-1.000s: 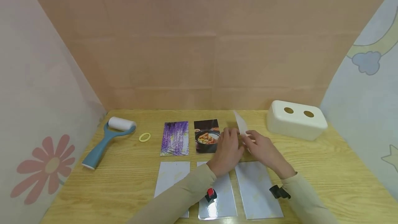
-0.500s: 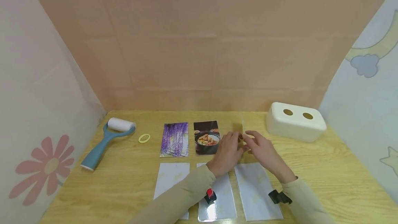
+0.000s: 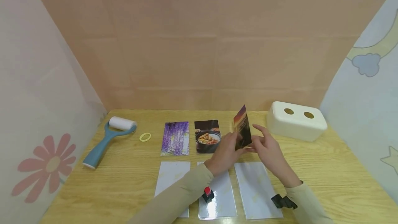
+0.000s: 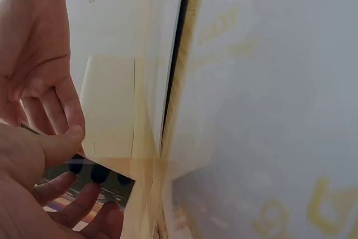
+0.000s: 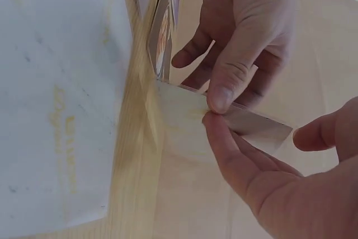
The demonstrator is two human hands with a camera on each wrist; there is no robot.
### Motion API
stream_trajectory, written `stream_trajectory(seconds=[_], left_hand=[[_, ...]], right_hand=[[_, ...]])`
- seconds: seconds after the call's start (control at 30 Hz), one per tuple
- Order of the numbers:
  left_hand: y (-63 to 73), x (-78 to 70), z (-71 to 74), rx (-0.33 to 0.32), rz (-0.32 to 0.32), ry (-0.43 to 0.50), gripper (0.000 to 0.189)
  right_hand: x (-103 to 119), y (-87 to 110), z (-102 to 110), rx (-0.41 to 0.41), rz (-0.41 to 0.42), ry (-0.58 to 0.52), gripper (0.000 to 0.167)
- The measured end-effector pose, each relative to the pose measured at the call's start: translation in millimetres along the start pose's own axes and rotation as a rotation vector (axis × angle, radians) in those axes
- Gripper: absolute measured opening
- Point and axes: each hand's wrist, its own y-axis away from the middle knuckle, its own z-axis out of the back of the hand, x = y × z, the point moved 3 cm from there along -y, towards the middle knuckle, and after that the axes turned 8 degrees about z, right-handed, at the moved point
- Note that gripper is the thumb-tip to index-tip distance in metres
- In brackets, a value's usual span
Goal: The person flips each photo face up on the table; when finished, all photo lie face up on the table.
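In the head view, my left hand (image 3: pixel 224 153) pinches a photo card (image 3: pixel 244 129) between thumb and fingers. The card stands tilted up off the table, its sunset-coloured and dark picture side showing. My right hand (image 3: pixel 269 151) is on the card's other side, index finger raised. Its fingertips touch the card's pale back (image 5: pixel 182 107) in the right wrist view, while the thumb stays apart. To the left, a photo of a food bowl (image 3: pixel 207 137) and a purple picture card (image 3: pixel 175 138) lie flat.
Three pale rectangular sheets lie in front: left (image 3: pixel 171 175), middle (image 3: pixel 222 203) under my left forearm, right (image 3: pixel 258 191). A white box with two holes (image 3: pixel 295 120) stands at back right. A blue-handled roller (image 3: pixel 105 141) and yellow ring (image 3: pixel 145 137) lie left.
The photo card has turned from its pale back through edge-on, so its picture now faces the head camera. My right hand's fingers have spread and loosened from it.
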Motion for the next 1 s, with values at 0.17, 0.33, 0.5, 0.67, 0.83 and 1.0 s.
stream_trajectory(seconds=[0.17,0.33,0.5,0.67,0.83,1.0], left_hand=[[0.6,8.1,4.0,0.011,0.084,0.006,0.041],[2.5,14.7,8.9,0.009,0.154,0.066,0.055],[4.6,16.5,13.4,-0.016,0.164,0.067,0.072],[3.6,14.4,18.1,-0.021,0.177,-0.009,0.082],[3.2,13.1,20.6,-0.01,0.212,-0.048,0.086],[3.3,13.1,18.6,-0.032,0.208,-0.088,0.086]], right_hand=[[1.9,4.2,2.9,-0.005,0.024,-0.091,0.055],[2.2,8.0,3.1,0.009,0.015,-0.131,0.059],[0.5,9.2,3.2,0.022,-0.002,-0.128,0.064],[-1.7,7.7,4.4,0.012,-0.008,-0.126,0.064],[-3.2,5.5,6.5,0.0,-0.009,-0.079,0.063],[-3.1,3.5,9.8,-0.007,-0.003,0.108,0.058]])
